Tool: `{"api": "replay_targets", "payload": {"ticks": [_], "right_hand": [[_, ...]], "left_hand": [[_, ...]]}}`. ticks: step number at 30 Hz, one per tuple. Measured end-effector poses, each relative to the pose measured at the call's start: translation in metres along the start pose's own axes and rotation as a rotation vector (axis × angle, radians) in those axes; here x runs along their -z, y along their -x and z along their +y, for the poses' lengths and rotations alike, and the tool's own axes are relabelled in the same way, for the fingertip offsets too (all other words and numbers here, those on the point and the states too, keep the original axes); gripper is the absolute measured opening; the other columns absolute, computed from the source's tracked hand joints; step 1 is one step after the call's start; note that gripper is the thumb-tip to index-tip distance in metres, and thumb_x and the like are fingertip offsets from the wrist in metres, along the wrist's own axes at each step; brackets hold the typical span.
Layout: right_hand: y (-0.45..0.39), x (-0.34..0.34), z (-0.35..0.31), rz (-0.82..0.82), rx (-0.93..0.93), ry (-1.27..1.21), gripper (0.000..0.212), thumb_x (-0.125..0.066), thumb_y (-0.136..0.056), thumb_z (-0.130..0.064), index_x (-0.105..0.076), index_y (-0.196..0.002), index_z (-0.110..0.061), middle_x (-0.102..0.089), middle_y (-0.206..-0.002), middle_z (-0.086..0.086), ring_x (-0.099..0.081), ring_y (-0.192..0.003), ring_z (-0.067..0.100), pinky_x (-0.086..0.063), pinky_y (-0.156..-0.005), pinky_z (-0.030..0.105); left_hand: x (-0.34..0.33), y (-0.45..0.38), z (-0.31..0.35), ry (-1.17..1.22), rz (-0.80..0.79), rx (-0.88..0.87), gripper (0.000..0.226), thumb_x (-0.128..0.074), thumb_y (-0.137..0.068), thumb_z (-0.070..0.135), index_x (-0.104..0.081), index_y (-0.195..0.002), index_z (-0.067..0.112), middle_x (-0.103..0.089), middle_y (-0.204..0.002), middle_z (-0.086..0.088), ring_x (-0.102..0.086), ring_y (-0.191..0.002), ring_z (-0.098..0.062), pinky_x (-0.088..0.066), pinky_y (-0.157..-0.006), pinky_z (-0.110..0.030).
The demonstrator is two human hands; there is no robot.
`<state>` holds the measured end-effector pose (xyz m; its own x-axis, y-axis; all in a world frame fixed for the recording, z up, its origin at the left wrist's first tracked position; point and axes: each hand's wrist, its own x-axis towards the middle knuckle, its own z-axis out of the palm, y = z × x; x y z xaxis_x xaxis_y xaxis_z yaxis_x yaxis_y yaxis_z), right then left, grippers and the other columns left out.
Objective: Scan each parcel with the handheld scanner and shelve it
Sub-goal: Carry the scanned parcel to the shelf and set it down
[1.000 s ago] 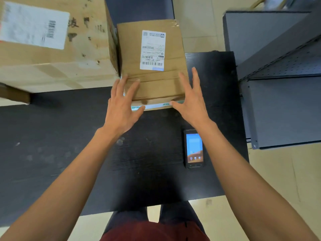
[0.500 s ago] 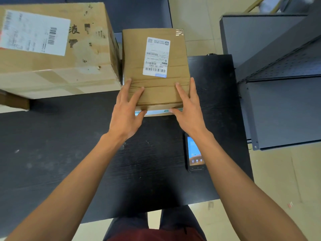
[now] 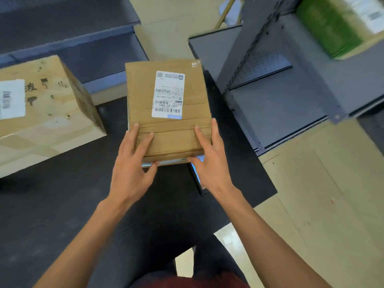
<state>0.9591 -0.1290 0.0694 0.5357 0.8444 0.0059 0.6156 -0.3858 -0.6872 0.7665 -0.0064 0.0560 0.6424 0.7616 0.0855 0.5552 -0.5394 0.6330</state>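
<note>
Parcel (image 3: pixel 166 104), a flat brown cardboard box, sits at the middle of the view above the far right part of the black bench (image 3: pixel 62 204), gripped at its near edge by both hands; whether its underside touches the bench cannot be told. Its top bears a white shipping label (image 3: pixel 168 94) with barcodes, and tape bands cross the near part of the top. Left hand (image 3: pixel 133 165) grips the near left corner, fingers laid over the top and thumb tucked under the near edge. Right hand (image 3: pixel 209 161) grips the near right corner in the same way, fingers on the top and side, thumb at the near edge. Scanner (image 3: pixel 196 173) lies on the bench just beneath the right hand; only a strip of its lit blue screen shows. Large box (image 3: pixel 52 113), pale cardboard with dark printed marks and a white barcode label, rests on the bench to the left, apart from the parcel. Grey metal shelf (image 3: pixel 280 96) stands to the right of the bench, and a green package (image 3: pixel 328 26) rests on its upper level at far right. Floor (image 3: pixel 311 194) is beige tile.
</note>
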Motion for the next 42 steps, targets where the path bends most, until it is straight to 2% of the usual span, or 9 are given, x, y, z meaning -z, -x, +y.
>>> {"api": "replay_targets", "payload": {"ticks": [4, 6, 10, 17, 25, 28, 33, 39, 42], "right_hand": [[0.038, 0.037, 0.02, 0.088, -0.087, -0.028, 0.094, -0.08, -0.084, -0.006, -0.029, -0.159, -0.031, 0.015, -0.168, -0.012, -0.004, -0.156, 0.018, -0.037, -0.118, 0.049], [0.06, 0.057, 0.031, 0.127, -0.15, -0.019, 0.094, -0.079, -0.084, -0.006, -0.029, -0.159, -0.031, 0.016, -0.164, -0.017, -0.002, -0.156, 0.015, -0.03, -0.122, 0.045], [0.115, 0.099, 0.057, 0.177, -0.243, 0.022, 0.093, -0.079, -0.085, -0.008, -0.029, -0.159, -0.029, 0.013, -0.166, -0.01, -0.002, -0.156, 0.018, -0.017, -0.126, 0.041], [0.236, 0.171, 0.119, 0.253, -0.31, -0.025, 0.091, -0.078, -0.086, -0.003, -0.03, -0.159, -0.029, 0.009, -0.169, -0.005, -0.006, -0.156, 0.018, -0.022, -0.125, 0.039], [0.342, 0.246, 0.183, 0.305, -0.352, 0.046, 0.087, -0.077, -0.086, -0.004, -0.032, -0.158, -0.024, 0.004, -0.169, 0.006, -0.013, -0.154, 0.029, -0.024, -0.123, 0.039], [0.356, 0.267, 0.202, 0.323, -0.357, 0.051, 0.086, -0.077, -0.087, -0.006, -0.032, -0.158, -0.025, 0.004, -0.169, 0.005, -0.014, -0.153, 0.027, -0.021, -0.118, 0.03], [0.352, 0.293, 0.237, 0.311, -0.361, 0.053, 0.082, -0.076, -0.088, -0.01, -0.034, -0.157, -0.024, 0.002, -0.169, 0.004, -0.014, -0.154, 0.026, -0.019, -0.118, 0.027], [0.304, 0.321, 0.284, 0.282, -0.326, 0.099, 0.086, -0.079, -0.085, -0.007, -0.034, -0.157, -0.023, 0.001, -0.169, 0.005, -0.012, -0.154, 0.024, -0.016, -0.115, 0.023], [0.28, 0.338, 0.309, 0.3, -0.299, 0.128, 0.086, -0.081, -0.083, -0.006, -0.038, -0.156, -0.022, -0.003, -0.169, 0.009, -0.017, -0.153, 0.029, -0.022, -0.115, 0.028]], "left_hand": [[-0.017, 0.005, 0.043, 0.038, -0.042, -0.117, 0.081, -0.083, -0.079, 0.013, -0.046, -0.15, 0.023, -0.013, -0.169, 0.004, -0.02, -0.154, -0.026, -0.04, -0.113, -0.056], [-0.028, 0.011, 0.068, 0.05, -0.078, -0.158, 0.079, -0.083, -0.079, 0.013, -0.047, -0.149, 0.022, -0.014, -0.169, 0.003, -0.021, -0.154, -0.028, -0.043, -0.11, -0.058], [-0.055, 0.038, 0.122, 0.047, -0.145, -0.227, 0.077, -0.082, -0.08, 0.016, -0.048, -0.149, 0.019, -0.015, -0.169, -0.001, -0.021, -0.154, -0.029, -0.045, -0.108, -0.06], [-0.107, 0.117, 0.226, 0.042, -0.236, -0.301, 0.077, -0.079, -0.083, 0.015, -0.045, -0.152, 0.024, -0.011, -0.17, 0.004, -0.017, -0.155, -0.027, -0.053, -0.098, -0.056], [-0.165, 0.189, 0.332, 0.074, -0.322, -0.307, 0.073, -0.075, -0.088, 0.023, -0.042, -0.153, 0.03, -0.009, -0.169, 0.015, -0.009, -0.156, -0.017, -0.044, -0.11, -0.049], [-0.184, 0.194, 0.359, 0.091, -0.339, -0.315, 0.072, -0.075, -0.089, 0.026, -0.042, -0.153, 0.031, -0.009, -0.168, 0.017, -0.007, -0.156, -0.013, -0.039, -0.112, -0.041], [-0.214, 0.187, 0.386, 0.101, -0.349, -0.293, 0.069, -0.073, -0.091, 0.028, -0.042, -0.153, 0.029, -0.009, -0.168, 0.019, -0.007, -0.155, -0.01, -0.03, -0.115, -0.033], [-0.26, 0.14, 0.406, 0.124, -0.333, -0.232, 0.069, -0.074, -0.09, 0.03, -0.043, -0.152, 0.03, -0.008, -0.166, 0.024, -0.007, -0.155, -0.008, -0.032, -0.116, -0.042], [-0.284, 0.112, 0.417, 0.128, -0.308, -0.241, 0.07, -0.077, -0.088, 0.032, -0.046, -0.15, 0.031, -0.01, -0.166, 0.025, -0.011, -0.155, -0.009, -0.033, -0.115, -0.043]]}}
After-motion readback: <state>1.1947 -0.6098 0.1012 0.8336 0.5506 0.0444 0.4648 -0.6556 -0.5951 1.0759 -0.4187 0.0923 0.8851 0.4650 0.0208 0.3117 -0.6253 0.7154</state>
